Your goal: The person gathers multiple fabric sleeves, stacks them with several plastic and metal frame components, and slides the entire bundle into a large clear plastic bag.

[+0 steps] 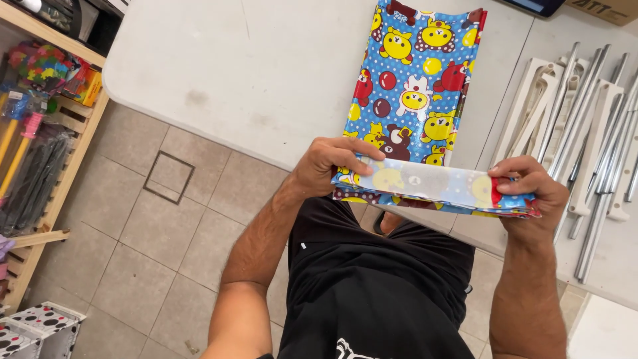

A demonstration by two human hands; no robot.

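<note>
A glossy blue sheet of patterned wrapping (415,86), printed with yellow and red cartoon animals, lies on a white table (266,66) and hangs over its near edge. The near end is folded into a flat band (432,186) held up between both hands. My left hand (329,166) pinches the band's left end with fingers on top. My right hand (531,189) grips the band's right end, thumb over the fold.
Several metal rods and white plastic brackets (585,126) lie on the table to the right. A wooden shelf (40,133) with colourful goods stands at the left over a tiled floor (146,226). A dotted box (36,329) sits at bottom left.
</note>
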